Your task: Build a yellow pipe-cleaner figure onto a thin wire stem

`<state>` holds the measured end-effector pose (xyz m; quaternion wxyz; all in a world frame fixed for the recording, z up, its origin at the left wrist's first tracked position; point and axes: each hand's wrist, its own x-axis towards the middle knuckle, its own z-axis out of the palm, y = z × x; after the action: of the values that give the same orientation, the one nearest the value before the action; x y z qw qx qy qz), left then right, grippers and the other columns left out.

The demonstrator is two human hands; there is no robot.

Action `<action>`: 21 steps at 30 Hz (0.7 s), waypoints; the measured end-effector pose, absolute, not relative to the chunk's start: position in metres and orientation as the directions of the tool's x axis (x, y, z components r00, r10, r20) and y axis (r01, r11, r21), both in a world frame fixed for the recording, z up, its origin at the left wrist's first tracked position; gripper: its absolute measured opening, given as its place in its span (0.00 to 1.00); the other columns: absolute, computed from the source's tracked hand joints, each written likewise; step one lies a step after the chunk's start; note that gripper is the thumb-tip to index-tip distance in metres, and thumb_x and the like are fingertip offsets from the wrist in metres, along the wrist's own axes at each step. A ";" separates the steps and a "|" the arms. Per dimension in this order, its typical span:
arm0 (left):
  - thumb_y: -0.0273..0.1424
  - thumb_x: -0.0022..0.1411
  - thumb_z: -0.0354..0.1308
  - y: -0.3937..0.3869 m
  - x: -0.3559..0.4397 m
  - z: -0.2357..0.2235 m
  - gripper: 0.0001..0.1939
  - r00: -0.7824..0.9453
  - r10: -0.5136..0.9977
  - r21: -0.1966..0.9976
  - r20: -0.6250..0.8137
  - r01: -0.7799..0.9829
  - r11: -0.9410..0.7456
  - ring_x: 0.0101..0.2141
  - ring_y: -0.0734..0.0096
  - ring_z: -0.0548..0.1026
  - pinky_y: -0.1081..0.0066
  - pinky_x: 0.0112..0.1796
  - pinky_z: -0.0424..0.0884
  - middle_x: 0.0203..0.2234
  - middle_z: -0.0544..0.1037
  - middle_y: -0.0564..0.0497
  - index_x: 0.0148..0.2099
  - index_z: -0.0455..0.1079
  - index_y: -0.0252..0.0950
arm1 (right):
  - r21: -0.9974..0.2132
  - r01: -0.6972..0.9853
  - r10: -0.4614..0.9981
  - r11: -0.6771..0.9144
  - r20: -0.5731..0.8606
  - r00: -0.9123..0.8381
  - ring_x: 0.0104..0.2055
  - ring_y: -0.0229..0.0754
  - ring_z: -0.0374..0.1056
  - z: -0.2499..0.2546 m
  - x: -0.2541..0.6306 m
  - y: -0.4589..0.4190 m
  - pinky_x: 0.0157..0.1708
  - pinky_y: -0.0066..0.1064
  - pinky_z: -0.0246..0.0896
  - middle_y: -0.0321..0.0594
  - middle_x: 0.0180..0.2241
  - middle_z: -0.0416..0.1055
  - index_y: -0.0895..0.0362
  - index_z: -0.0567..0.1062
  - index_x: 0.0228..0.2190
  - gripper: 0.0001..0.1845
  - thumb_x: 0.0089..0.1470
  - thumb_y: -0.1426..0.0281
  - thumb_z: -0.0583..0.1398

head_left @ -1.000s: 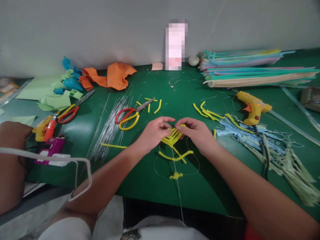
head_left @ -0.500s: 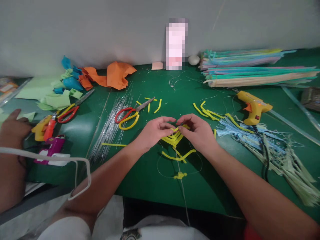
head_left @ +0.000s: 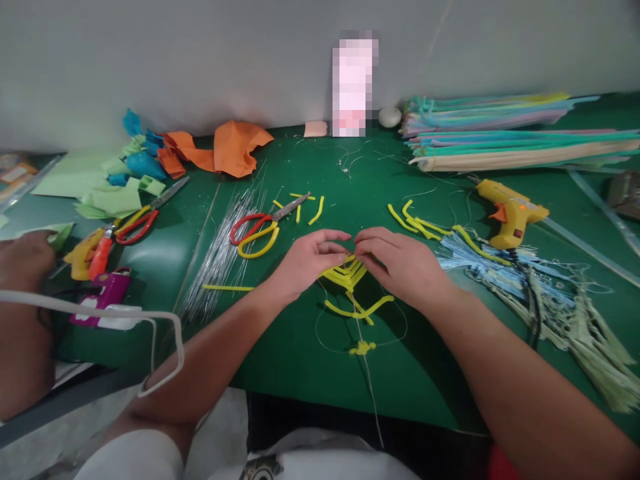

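Observation:
Between my hands is a V-ribbed yellow pipe-cleaner shape [head_left: 345, 277], its upper part hidden by my fingers. My left hand [head_left: 315, 263] is closed on its left side, thumb and fingers pinching near the top. On the other side my right hand [head_left: 400, 262] bends over it, fingertips pinched at its upper right edge. Below the shape a curved yellow pipe-cleaner piece [head_left: 359, 311] crosses a thin stem. Farther down, a small knotted yellow piece [head_left: 363, 348] sits on a thin cord [head_left: 373, 393], with a loop of clear thread around it.
Scissors [head_left: 273, 227] lie left on thin wires [head_left: 220, 260]. Cut yellow pieces [head_left: 415, 223] and a yellow glue gun [head_left: 513, 210] are at right, near tassels [head_left: 560, 307]. Pipe-cleaner bundles [head_left: 520, 150] lie behind. Orange paper [head_left: 243, 148] and another person's hand [head_left: 25, 257] are at left.
My right hand has turned and its fingers now reach over the top of the yellow shape. The other person's hand at the left has curled and moved slightly down.

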<state>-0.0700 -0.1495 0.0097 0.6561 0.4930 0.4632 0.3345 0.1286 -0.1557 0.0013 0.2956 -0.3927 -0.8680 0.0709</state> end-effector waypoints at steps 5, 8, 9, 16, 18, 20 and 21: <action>0.28 0.55 0.63 -0.151 -0.071 0.010 0.09 0.355 0.918 0.976 -0.178 0.185 0.118 0.34 0.73 0.75 0.68 0.42 0.69 0.33 0.78 0.50 0.41 0.73 0.34 | -0.386 0.672 0.774 0.632 0.357 -0.522 0.39 0.45 0.71 0.003 0.126 -0.157 0.35 0.36 0.63 0.48 0.45 0.73 0.55 0.71 0.35 0.11 0.64 0.71 0.49; 0.30 0.57 0.62 -0.152 -0.072 0.010 0.06 0.351 0.926 0.958 -0.138 0.285 0.035 0.32 0.73 0.73 0.70 0.37 0.69 0.32 0.78 0.51 0.37 0.73 0.34 | -0.443 0.668 0.801 0.598 0.323 -0.504 0.40 0.46 0.70 0.002 0.127 -0.157 0.35 0.37 0.62 0.49 0.46 0.72 0.55 0.70 0.34 0.10 0.64 0.71 0.49; 0.30 0.57 0.61 -0.153 -0.073 0.010 0.06 0.344 0.929 0.952 -0.135 0.305 0.025 0.31 0.73 0.73 0.70 0.35 0.69 0.31 0.78 0.51 0.38 0.73 0.34 | -0.459 0.667 0.810 0.587 0.317 -0.494 0.40 0.46 0.70 0.001 0.127 -0.157 0.35 0.37 0.62 0.49 0.46 0.72 0.55 0.69 0.34 0.10 0.63 0.71 0.49; 0.31 0.58 0.61 -0.153 -0.075 0.011 0.06 0.321 0.934 0.924 -0.157 0.380 0.025 0.30 0.74 0.72 0.71 0.33 0.68 0.30 0.76 0.50 0.37 0.73 0.34 | -0.562 0.677 0.879 0.475 0.273 -0.390 0.40 0.47 0.70 0.000 0.138 -0.156 0.35 0.38 0.62 0.48 0.48 0.71 0.54 0.66 0.35 0.04 0.62 0.70 0.52; 0.31 0.58 0.60 -0.153 -0.075 0.011 0.06 0.328 0.930 0.921 -0.164 0.389 0.025 0.30 0.74 0.72 0.71 0.33 0.68 0.30 0.76 0.50 0.37 0.72 0.33 | -0.633 0.669 0.919 0.390 0.214 -0.333 0.38 0.46 0.70 -0.002 0.140 -0.155 0.35 0.38 0.62 0.47 0.45 0.72 0.54 0.66 0.36 0.03 0.61 0.69 0.53; 0.31 0.58 0.60 -0.154 -0.075 0.011 0.06 0.331 0.929 0.921 -0.167 0.389 0.027 0.30 0.74 0.72 0.71 0.33 0.69 0.30 0.76 0.50 0.38 0.72 0.33 | -0.716 0.644 0.957 0.271 0.127 -0.262 0.34 0.44 0.70 -0.006 0.141 -0.155 0.34 0.37 0.62 0.44 0.40 0.73 0.53 0.66 0.37 0.03 0.60 0.68 0.54; 0.31 0.58 0.60 -0.155 -0.075 0.011 0.06 0.335 0.927 0.921 -0.168 0.388 0.027 0.30 0.74 0.72 0.71 0.33 0.69 0.30 0.76 0.50 0.38 0.72 0.34 | -0.756 0.619 0.970 0.214 0.087 -0.228 0.33 0.44 0.70 -0.007 0.140 -0.155 0.34 0.37 0.62 0.42 0.38 0.73 0.53 0.67 0.37 0.04 0.60 0.68 0.55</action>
<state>-0.0751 -0.1548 0.0106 0.5025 0.6440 0.5106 0.2683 0.1404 -0.1548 -0.0074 0.2900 -0.5494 -0.7230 0.3023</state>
